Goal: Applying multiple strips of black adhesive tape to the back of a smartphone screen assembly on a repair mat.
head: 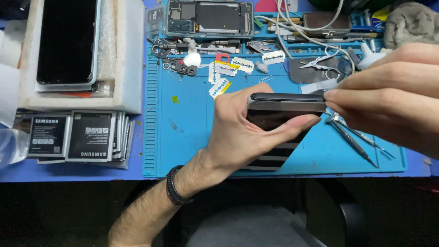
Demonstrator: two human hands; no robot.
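Left hand grips phone edge-up | right hand pinches its end | you're mid-separation; next: pry gently along seam

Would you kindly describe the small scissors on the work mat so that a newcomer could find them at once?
Start at the blue work mat and go to its far right corner, just above the right hand. There the small scissors lie on a dark grey patch beneath white cables. Unlike the flat razor blades to their left, they have two ring handles and slim, pointed silver blades.

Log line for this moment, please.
left hand: grips dark phone | right hand: fingers pinch phone's end | below: blue mat
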